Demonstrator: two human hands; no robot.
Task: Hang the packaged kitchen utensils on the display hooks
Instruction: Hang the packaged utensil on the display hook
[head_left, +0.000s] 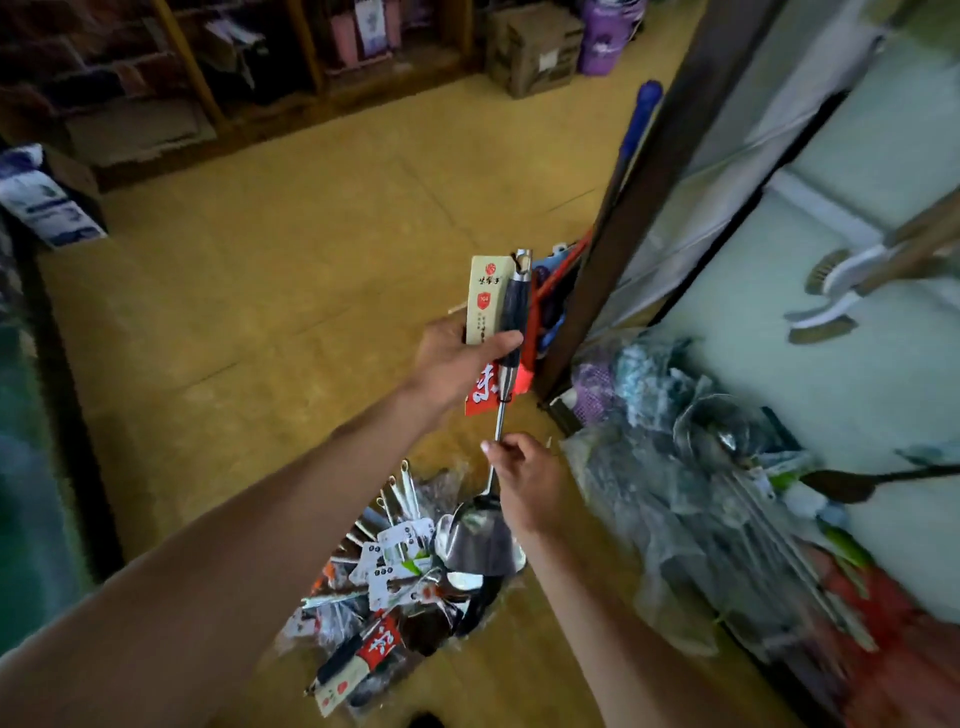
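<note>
A steel spatula (480, 540) with a dark handle, a cream card label and a red tag is held upright over the floor. My left hand (457, 358) grips its handle together with the cream label. Lower down, my right hand (524, 478) pinches the thin metal shaft just above the blade. Below them a pile of packaged utensils (389, 587) lies on the floor in clear wrapping. The pale display wall (857, 332) rises at the right with brushes (831, 291) hanging on it; its hooks are too blurred to make out.
Bagged ladles and utensils (701, 493) lie heaped along the wall's foot. A dark post (649, 208) with a blue-handled mop (641, 119) and red tools stands ahead. Cardboard boxes (535, 47) and shelving line the far side of the yellow floor (260, 286).
</note>
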